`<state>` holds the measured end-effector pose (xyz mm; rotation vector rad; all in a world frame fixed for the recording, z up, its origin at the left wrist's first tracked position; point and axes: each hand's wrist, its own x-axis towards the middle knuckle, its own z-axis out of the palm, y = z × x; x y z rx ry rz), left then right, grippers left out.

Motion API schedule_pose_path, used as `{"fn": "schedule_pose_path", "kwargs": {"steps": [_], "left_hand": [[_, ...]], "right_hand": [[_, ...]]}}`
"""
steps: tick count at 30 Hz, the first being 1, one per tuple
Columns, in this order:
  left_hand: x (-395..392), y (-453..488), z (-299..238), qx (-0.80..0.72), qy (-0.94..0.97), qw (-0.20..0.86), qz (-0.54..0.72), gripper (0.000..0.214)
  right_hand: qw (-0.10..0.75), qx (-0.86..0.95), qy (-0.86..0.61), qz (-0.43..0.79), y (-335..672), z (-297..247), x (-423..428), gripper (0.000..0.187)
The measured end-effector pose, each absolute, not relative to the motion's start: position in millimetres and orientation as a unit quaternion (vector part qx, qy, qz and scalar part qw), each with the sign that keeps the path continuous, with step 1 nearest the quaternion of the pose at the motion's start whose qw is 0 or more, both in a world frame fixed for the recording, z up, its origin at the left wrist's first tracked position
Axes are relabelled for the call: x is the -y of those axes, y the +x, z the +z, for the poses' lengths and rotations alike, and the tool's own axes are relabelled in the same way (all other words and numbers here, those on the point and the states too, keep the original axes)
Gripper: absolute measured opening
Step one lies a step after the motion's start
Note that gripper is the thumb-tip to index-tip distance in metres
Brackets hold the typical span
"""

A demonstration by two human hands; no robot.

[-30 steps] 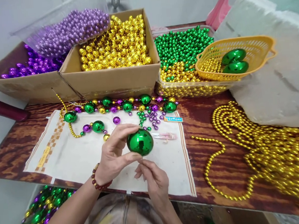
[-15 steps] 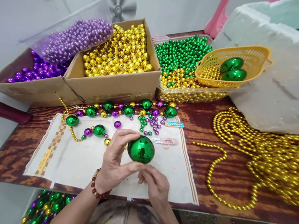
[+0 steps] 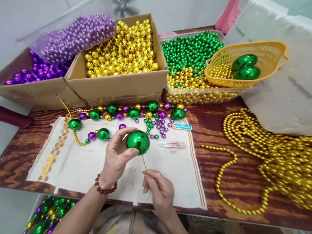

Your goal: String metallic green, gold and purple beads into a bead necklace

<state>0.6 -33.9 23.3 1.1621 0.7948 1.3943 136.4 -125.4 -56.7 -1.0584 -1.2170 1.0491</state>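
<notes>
My left hand (image 3: 118, 152) is closed around a large shiny green ball bead (image 3: 138, 142), thumb below and fingers above, over the white cloth (image 3: 101, 171). My right hand (image 3: 160, 190) sits lower and pinches a thin straight needle (image 3: 144, 163). The needle's upper end meets the underside of the bead; whether it is inside cannot be seen. Beyond my hands lies a bead string (image 3: 134, 113) of green, purple and gold balls. Loose small purple beads (image 3: 162, 125) and green beads (image 3: 148, 124) lie beside it. Small scissors (image 3: 171, 144) rest to the right.
Cardboard boxes hold purple balls (image 3: 39, 70) and gold balls (image 3: 121, 55). A bag of lilac beads (image 3: 76, 36) leans on them. A yellow basket (image 3: 272, 50) sits at the right on a tub of green beads (image 3: 191, 49). Gold bead chains (image 3: 297, 170) cover the table's right side.
My left hand has moved the green bead up and to the left. My right hand is now farther below it, and a length of needle shows between them.
</notes>
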Motion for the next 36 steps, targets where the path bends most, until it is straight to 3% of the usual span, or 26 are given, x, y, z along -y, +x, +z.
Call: {"fn": "schedule_pose_path", "kwargs": {"steps": [18,25,29,32,36], "left_hand": [[44,11,18,-0.332,0.511,0.552,0.569,0.044],[51,3,14,-0.379,0.598,0.542,0.453,0.05],[24,-8,13,-0.48,0.668,0.418,0.384,0.033],[-7,-2,5,-0.517,0.774,0.274,0.242,0.024],[-33,17,-12,-0.511,0.838,0.18,0.06,0.026]], "right_hand": [[0.571,0.525,-0.466,0.426,133,-49,117,0.019],[0.593,0.427,-0.492,0.474,138,-49,108,0.024],[0.582,0.392,-0.502,0.505,153,-64,118,0.025],[0.572,0.384,-0.506,0.519,163,-69,126,0.023],[0.55,0.393,-0.513,0.529,170,-72,133,0.023]]}}
